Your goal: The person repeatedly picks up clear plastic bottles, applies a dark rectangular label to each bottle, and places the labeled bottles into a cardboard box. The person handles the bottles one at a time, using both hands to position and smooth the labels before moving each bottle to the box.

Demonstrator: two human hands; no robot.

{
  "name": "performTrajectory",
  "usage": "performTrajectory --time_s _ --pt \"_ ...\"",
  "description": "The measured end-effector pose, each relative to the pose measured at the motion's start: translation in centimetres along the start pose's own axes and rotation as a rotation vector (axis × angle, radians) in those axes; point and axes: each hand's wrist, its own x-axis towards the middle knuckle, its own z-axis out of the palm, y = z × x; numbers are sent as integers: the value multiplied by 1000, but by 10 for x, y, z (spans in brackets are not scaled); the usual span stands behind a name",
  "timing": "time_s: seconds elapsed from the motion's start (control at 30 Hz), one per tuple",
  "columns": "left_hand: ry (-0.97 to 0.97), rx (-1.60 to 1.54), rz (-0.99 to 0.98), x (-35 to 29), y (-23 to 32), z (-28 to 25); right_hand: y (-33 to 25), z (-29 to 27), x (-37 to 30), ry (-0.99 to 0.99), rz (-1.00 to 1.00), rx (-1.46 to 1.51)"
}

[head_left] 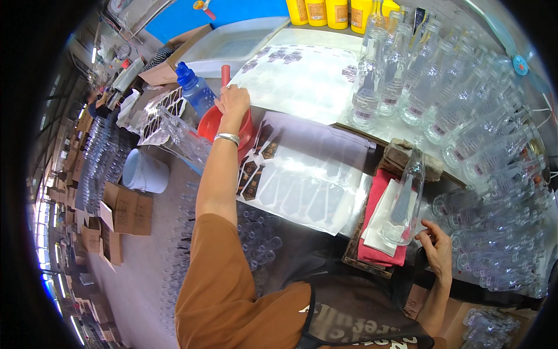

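My left hand reaches to a red plastic dipper whose straight handle sticks up behind it. The fingers bend down at the dipper's rim and are mostly hidden, so their grip is unclear. My right hand is open with loosely curled fingers beside the base of a clear glass bottle. That bottle lies on folded white and red cloths in a narrow tray, its neck on a brown padded block. Between my hands, a sheet of bottle-shaped decals lies flat; dark patterned pieces show at its left.
Many printed glass bottles crowd the right side. A blue plastic bottle stands by the dipper. White sheets, a shallow clear tub and yellow containers are at the back. A white bucket and cardboard boxes stand on the floor.
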Motion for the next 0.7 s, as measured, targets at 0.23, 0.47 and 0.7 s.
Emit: performTrajectory --time_s 0.23,0.47,0.7 --pt "176 56 23 -5 -29 12 12 0 -4 30 -6 59" --pt "426 169 81 -13 -40 21 21 -1 -1 -50 2 78" --pt "440 170 50 -8 -38 11 26 1 0 -19 19 123"
